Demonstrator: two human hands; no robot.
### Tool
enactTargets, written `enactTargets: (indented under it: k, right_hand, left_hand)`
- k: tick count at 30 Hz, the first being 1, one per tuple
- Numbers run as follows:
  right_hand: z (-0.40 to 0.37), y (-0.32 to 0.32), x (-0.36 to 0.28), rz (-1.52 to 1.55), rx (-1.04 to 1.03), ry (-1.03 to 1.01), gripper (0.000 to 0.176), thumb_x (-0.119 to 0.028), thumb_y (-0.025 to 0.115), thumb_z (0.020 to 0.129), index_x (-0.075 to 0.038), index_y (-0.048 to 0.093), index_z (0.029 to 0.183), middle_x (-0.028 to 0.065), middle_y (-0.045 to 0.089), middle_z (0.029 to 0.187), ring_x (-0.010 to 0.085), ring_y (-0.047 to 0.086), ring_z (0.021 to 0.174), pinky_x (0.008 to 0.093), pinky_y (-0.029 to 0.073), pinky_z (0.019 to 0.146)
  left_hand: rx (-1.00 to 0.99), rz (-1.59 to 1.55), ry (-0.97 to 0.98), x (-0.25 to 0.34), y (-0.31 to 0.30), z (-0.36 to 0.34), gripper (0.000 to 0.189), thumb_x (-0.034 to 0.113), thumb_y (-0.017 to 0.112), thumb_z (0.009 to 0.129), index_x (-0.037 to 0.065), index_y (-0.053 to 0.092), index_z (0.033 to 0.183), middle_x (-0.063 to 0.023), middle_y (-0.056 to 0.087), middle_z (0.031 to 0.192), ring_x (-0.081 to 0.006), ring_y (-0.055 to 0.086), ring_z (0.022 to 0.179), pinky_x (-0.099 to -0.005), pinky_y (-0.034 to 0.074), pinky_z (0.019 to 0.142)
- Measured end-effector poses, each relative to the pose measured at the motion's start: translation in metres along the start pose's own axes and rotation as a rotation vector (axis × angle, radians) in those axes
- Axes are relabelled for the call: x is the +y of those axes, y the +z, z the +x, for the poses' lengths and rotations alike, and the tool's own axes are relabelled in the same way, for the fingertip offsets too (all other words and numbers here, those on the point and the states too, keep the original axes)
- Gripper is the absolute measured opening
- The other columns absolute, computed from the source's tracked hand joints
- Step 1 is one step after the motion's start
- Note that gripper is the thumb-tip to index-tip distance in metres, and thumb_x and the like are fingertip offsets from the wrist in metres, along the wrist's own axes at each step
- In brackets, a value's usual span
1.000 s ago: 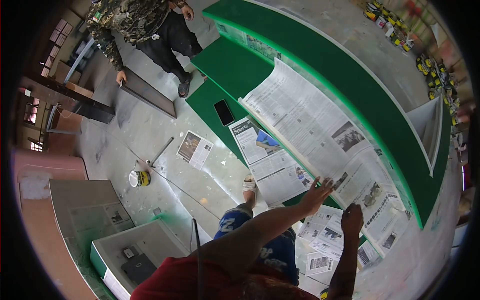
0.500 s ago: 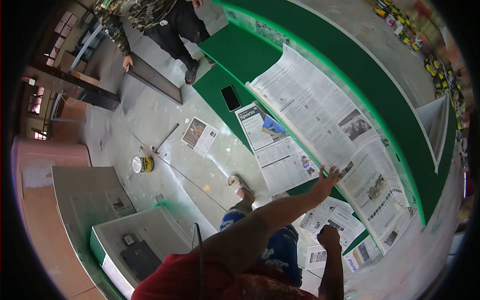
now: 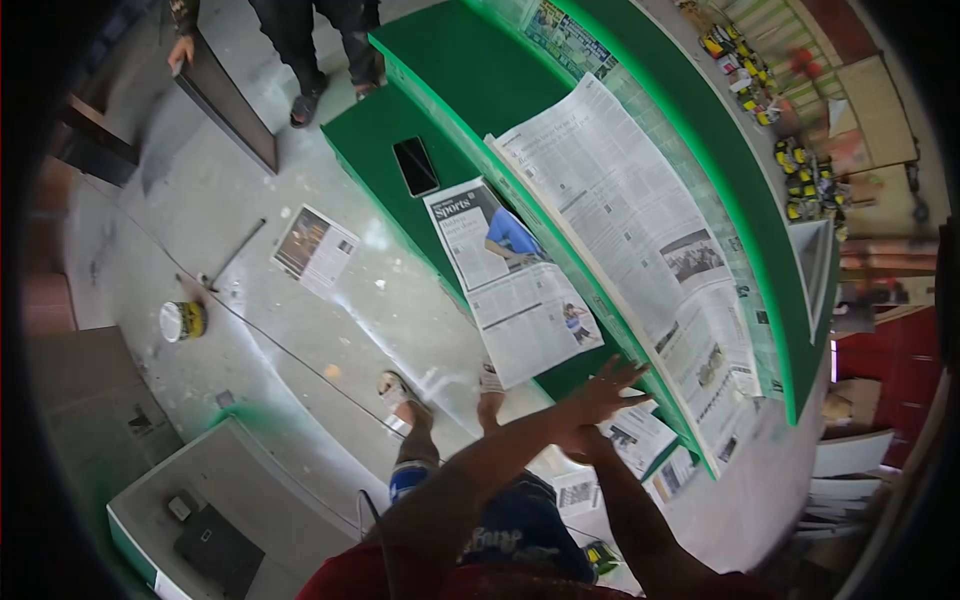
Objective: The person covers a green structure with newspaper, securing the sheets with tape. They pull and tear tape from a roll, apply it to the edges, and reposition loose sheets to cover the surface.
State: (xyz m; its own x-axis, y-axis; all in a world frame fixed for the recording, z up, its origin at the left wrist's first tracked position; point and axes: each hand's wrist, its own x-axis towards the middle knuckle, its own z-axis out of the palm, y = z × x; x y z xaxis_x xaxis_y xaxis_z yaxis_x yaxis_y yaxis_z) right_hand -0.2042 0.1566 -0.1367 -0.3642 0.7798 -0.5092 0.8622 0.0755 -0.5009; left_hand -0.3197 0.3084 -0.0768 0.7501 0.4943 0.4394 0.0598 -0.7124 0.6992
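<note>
My left hand (image 3: 603, 393) is open with its fingers spread. It hovers by the near edge of the green counter's raised shelf. My right hand (image 3: 577, 441) is curled close under my left wrist; its fingers are mostly hidden, and what they hold, if anything, does not show. Newspaper sheets (image 3: 625, 200) cover the raised shelf, lying against the green upright panel (image 3: 735, 205). On the lower green surface (image 3: 365, 135) lie a sports newspaper page (image 3: 520, 325) and a black phone (image 3: 415, 166). Another newspaper sheet (image 3: 640, 436) lies near my hands.
A person stands at the far side, one hand (image 3: 181, 52) on a dark panel (image 3: 228, 105). On the floor are a paint can (image 3: 183, 321), a cable, a rod (image 3: 240, 252) and a loose newspaper page (image 3: 315, 248). Several cans (image 3: 740, 75) line the right. A white cabinet (image 3: 270, 480) stands lower left.
My left hand has lifted off the shelf's edge and drawn back, fingers spreading. My right fist has come across to my left wrist. The view has shifted; the other person still holds the panel.
</note>
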Motion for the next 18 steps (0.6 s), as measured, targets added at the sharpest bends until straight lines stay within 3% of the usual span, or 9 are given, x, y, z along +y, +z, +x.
enactTargets:
  k: [3, 6, 7, 8, 10, 11, 13, 17, 18]
  right_hand:
    - [0.036, -0.018, -0.103, 0.006, -0.438, 0.36, 0.05, -0.034, 0.07, 0.089, -0.002, 0.062, 0.127, 0.0275, 0.068, 0.125, 0.0429, 0.066, 0.116, 0.0521, 0.053, 0.099]
    - [0.059, 0.008, -0.133, -0.088, -0.38, 0.439, 0.042, -0.027, 0.071, 0.083, -0.002, 0.062, 0.115, 0.027, 0.07, 0.116, 0.0446, 0.07, 0.103, 0.0571, 0.056, 0.091]
    - [0.068, 0.026, -0.132, -0.111, -0.244, 0.479, 0.045, -0.035, 0.071, 0.087, 0.0, 0.061, 0.113, 0.0282, 0.069, 0.114, 0.0476, 0.07, 0.1, 0.0584, 0.055, 0.089]
    - [0.081, 0.02, -0.149, -0.075, -0.157, 0.514, 0.051, -0.038, 0.072, 0.088, 0.001, 0.059, 0.118, 0.0291, 0.068, 0.114, 0.0495, 0.069, 0.101, 0.0581, 0.055, 0.089]
    - [0.114, 0.04, -0.135, -0.086, -0.016, 0.482, 0.065, -0.043, 0.074, 0.089, 0.002, 0.052, 0.131, 0.0328, 0.066, 0.114, 0.0524, 0.068, 0.102, 0.057, 0.056, 0.09]
    - [0.124, 0.073, -0.109, -0.128, 0.029, 0.428, 0.073, -0.045, 0.075, 0.09, 0.002, 0.047, 0.139, 0.0356, 0.065, 0.115, 0.0534, 0.067, 0.103, 0.0561, 0.056, 0.091]
    - [0.148, 0.024, -0.157, 0.088, 0.04, 0.667, 0.074, -0.043, 0.072, 0.093, 0.001, 0.045, 0.145, 0.0349, 0.066, 0.116, 0.0527, 0.068, 0.104, 0.055, 0.056, 0.091]
    - [0.188, -0.004, -0.164, 0.183, -0.015, 0.592, 0.066, -0.053, 0.068, 0.095, -0.001, 0.059, 0.134, 0.0255, 0.072, 0.11, 0.0423, 0.074, 0.091, 0.0503, 0.059, 0.084]
    - [0.197, -0.012, -0.166, 0.288, -0.06, 0.569, 0.065, -0.057, 0.067, 0.095, -0.003, 0.063, 0.13, 0.022, 0.074, 0.107, 0.038, 0.075, 0.085, 0.0473, 0.061, 0.08]
  left_hand:
    - [-0.091, -0.001, -0.166, -0.006, -0.037, -0.089, 0.074, 0.008, 0.064, 0.086, 0.026, 0.049, 0.156, -0.0189, 0.023, 0.171, -0.0417, 0.037, 0.151, -0.0638, 0.027, 0.122]
    - [-0.241, -0.043, -0.586, -0.017, -0.054, -0.217, 0.064, 0.018, 0.061, 0.092, 0.018, 0.05, 0.155, -0.02, 0.032, 0.166, -0.042, 0.04, 0.149, -0.0637, 0.033, 0.118]
    - [-0.334, -0.037, -0.653, -0.025, -0.063, -0.261, 0.058, 0.018, 0.059, 0.094, 0.015, 0.052, 0.151, -0.0223, 0.041, 0.159, -0.0421, 0.045, 0.144, -0.0602, 0.036, 0.117]
    - [-0.426, -0.033, -0.723, -0.031, -0.077, -0.297, 0.052, 0.018, 0.057, 0.097, 0.012, 0.055, 0.148, -0.0246, 0.05, 0.152, -0.0422, 0.05, 0.14, -0.0568, 0.04, 0.115]
    - [-0.594, -0.052, -0.9, -0.023, -0.143, -0.321, 0.045, 0.026, 0.06, 0.095, 0.011, 0.063, 0.137, -0.0189, 0.074, 0.116, -0.0407, 0.071, 0.106, -0.055, 0.055, 0.093]
    - [-0.613, -0.083, -0.864, -0.051, -0.116, -0.374, 0.04, 0.029, 0.06, 0.095, 0.014, 0.068, 0.131, -0.0193, 0.075, 0.112, -0.0416, 0.071, 0.106, -0.0538, 0.056, 0.091]
    - [-0.796, -0.07, -0.909, -0.031, -0.195, -0.353, 0.034, 0.03, 0.058, 0.097, 0.014, 0.073, 0.122, -0.0209, 0.074, 0.113, -0.0417, 0.07, 0.107, -0.0513, 0.056, 0.093]
    - [-0.703, -0.063, -0.947, -0.074, -0.187, -0.38, 0.032, 0.03, 0.057, 0.099, 0.013, 0.074, 0.12, -0.0217, 0.074, 0.112, -0.0405, 0.07, 0.107, -0.0511, 0.056, 0.094]
    - [-0.553, -0.081, -0.977, -0.086, -0.18, -0.38, 0.033, 0.031, 0.057, 0.099, 0.012, 0.074, 0.12, -0.0222, 0.074, 0.113, -0.041, 0.07, 0.108, -0.051, 0.056, 0.094]
